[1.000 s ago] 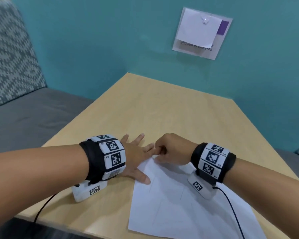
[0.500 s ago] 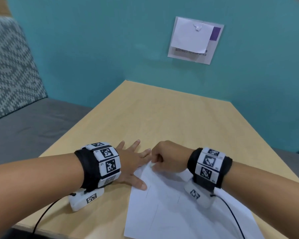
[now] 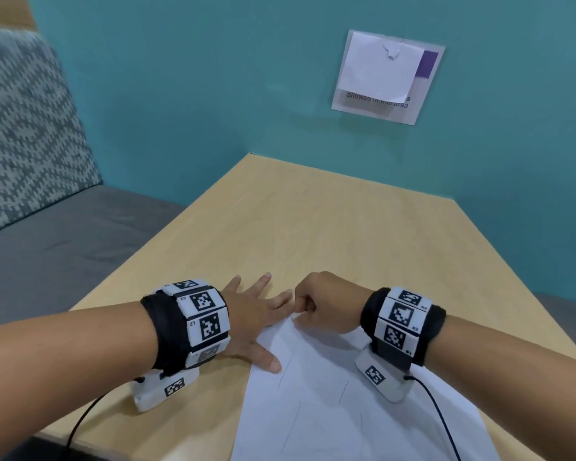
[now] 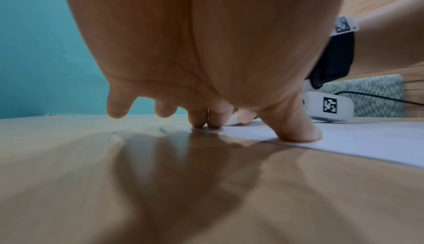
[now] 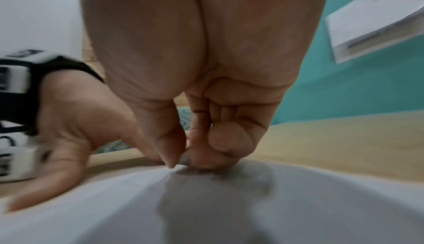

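A white sheet of paper (image 3: 346,410) with faint pencil lines lies on the wooden table (image 3: 313,227) near its front edge. My left hand (image 3: 263,314) lies flat with its fingers spread. Its thumb (image 4: 296,133) and two fingertips (image 4: 204,121) press the sheet's left edge and far corner onto the table. My right hand (image 3: 300,309) is curled into a fist at that far corner. In the right wrist view the thumb and forefinger of the right hand (image 5: 181,159) pinch the paper (image 5: 229,211) at its far edge, close beside the left hand (image 5: 69,139).
The table stands against a teal wall that bears a notice (image 3: 386,74) with a white slip over it. A grey bench seat (image 3: 47,254) with a patterned cushion (image 3: 24,128) runs along the left. Black cables trail from both wrist cameras toward me.
Both hands keep the same pose on the sheet's far corner. Only the head view has shifted slightly.
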`<state>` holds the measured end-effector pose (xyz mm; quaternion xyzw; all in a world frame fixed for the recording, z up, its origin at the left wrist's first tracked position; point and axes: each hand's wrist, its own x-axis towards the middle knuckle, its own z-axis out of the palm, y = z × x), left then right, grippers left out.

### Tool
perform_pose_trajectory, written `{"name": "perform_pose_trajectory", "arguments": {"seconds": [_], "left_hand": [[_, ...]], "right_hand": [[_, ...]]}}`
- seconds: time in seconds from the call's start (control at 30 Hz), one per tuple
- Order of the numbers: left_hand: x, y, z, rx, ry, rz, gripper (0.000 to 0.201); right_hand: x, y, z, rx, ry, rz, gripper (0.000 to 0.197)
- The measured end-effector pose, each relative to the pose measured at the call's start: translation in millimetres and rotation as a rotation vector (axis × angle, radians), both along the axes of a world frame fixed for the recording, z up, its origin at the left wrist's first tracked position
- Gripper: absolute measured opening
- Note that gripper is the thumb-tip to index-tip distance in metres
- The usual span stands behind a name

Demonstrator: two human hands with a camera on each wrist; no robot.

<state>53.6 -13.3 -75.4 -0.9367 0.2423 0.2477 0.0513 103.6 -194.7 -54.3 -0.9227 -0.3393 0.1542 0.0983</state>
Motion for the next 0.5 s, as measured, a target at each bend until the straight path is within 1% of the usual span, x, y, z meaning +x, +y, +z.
{"name": "perform_pose_trajectory", "arguments": {"seconds": [0.07,0.2,0.3,0.37,0.43,0.5], "left_hand": [[-0.9,-0.5,-0.6,-0.008,-0.005,0.003,0.106],[-2.1,-1.3,1.9,-0.027,-0.015,0.003,0.099],[-1.2,-3.4,1.5,0.036,-0.016,-0.005,0.104],[-1.0,-4.6,1.6,0.031,-0.011,-0.011,0.102],[-1.5,-4.0,3.7,0.01,-0.007,-0.003,0.099],[-1.9,-3.9,3.6,0.025,-0.009,0.0,0.101]], "right_hand": [[-2.3,2.4,2.0,-0.001,-0.007,-0.008,0.016],[-16.2,4.1,1.2,-0.018,0.026,0.026,0.019],[-12.9,-1.8,8.3,-0.003,-0.017,-0.049,0.018],[-23.1,-0.8,4.8,-0.008,-0.009,0.002,0.015],[-38.4,3.0,3.5,-0.028,0.052,0.079,0.01],[-30.9,1.1,6.9,-0.069,0.015,0.068,0.013]]}}
